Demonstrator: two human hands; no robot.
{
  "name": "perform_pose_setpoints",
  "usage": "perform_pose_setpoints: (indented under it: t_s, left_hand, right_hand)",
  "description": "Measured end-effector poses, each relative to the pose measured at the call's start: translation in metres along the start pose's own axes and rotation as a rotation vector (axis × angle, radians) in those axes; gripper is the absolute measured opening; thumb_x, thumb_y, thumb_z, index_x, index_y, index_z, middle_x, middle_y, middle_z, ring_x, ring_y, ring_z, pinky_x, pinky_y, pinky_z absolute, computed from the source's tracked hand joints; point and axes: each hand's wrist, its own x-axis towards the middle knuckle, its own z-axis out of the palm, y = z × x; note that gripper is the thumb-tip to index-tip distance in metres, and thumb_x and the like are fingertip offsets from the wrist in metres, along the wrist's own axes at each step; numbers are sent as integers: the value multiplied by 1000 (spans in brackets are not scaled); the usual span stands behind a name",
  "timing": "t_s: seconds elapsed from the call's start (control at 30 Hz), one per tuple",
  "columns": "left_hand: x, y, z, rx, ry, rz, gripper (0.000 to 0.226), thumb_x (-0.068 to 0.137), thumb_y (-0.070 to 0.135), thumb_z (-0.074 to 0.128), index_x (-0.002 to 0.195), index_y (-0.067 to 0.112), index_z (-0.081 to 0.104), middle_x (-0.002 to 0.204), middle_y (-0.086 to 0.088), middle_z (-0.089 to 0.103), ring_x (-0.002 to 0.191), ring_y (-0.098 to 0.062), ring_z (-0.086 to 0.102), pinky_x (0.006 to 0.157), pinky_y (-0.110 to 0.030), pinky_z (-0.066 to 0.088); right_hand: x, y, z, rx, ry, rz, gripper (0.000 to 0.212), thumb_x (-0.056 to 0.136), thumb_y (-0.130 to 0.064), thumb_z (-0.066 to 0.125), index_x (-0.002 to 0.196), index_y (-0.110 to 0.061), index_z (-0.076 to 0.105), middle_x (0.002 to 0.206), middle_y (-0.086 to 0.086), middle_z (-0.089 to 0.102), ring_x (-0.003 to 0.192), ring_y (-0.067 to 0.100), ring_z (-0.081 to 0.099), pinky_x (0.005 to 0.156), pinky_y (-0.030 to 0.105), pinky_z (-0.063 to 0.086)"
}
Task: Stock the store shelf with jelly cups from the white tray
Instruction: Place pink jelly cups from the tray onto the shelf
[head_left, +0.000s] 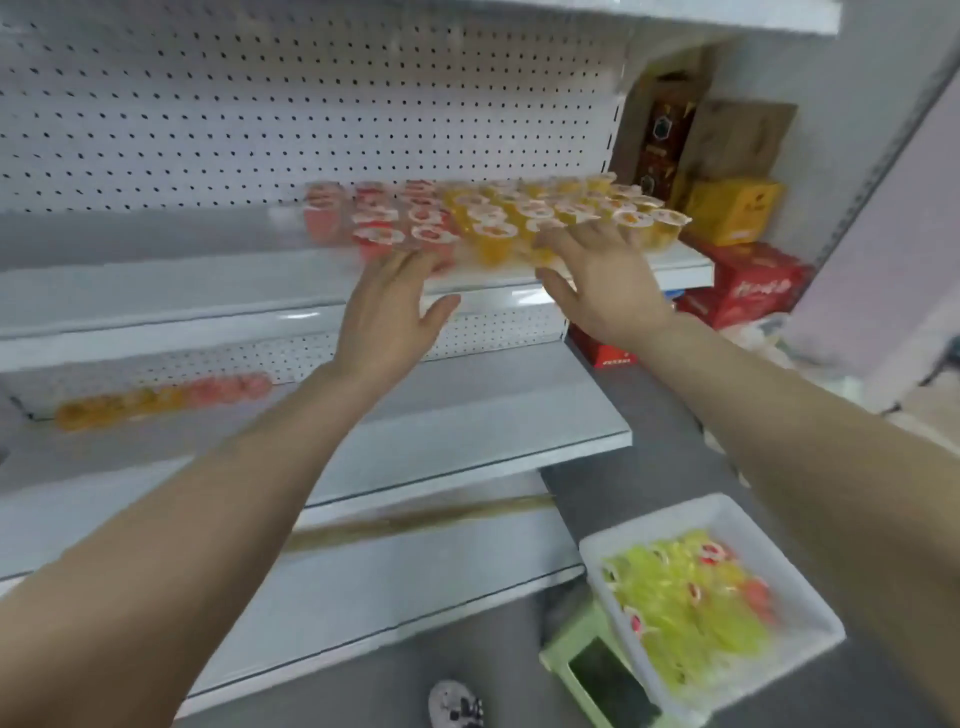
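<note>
White shelf holds jelly cups upright, lids up, rows running sideways; left hand and right hand grips spread, empty.

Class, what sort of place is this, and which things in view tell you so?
Most likely a shop aisle being restocked: white pegboard-backed shelving, rows of jelly cups lined up on one shelf, and cartons of goods stacked beside the unit.

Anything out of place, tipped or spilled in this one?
Nothing spilled or tipped: the jelly cups stand in rows on the shelf. Only oddity: the white tray overhangs the green stool beneath it.
</note>
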Motion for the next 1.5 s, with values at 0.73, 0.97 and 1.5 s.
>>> perform_pose_setpoints:
  t_s: [0.73,0.97,1.5]
  left_hand:
    - [-200,158,337,-227,-685,-47,43,86,28,70,127,23,56,120,2,60,110,-22,51,91,-32,44]
    - [-260,158,441,-160,-874,-188,52,80,27,76,127,20,57,118,-3,61,104,-28,56,91,-38,46]
    - [-335,139,568,55,-1061,-152,70,55,23,89,117,18,59,105,-5,63,99,-30,60,83,-39,52]
  right_hand:
    - [-408,175,107,101,-426,491,37,91,-32,61,126,-23,57,114,-2,67,108,30,57,90,44,39]
    - [-491,225,178,161,-579,547,46,80,-21,76,123,-21,61,113,3,69,105,33,61,88,48,44]
    - [-581,267,343,135,-855,416,64,60,-1,81,120,-18,66,108,6,69,103,38,62,83,52,49]
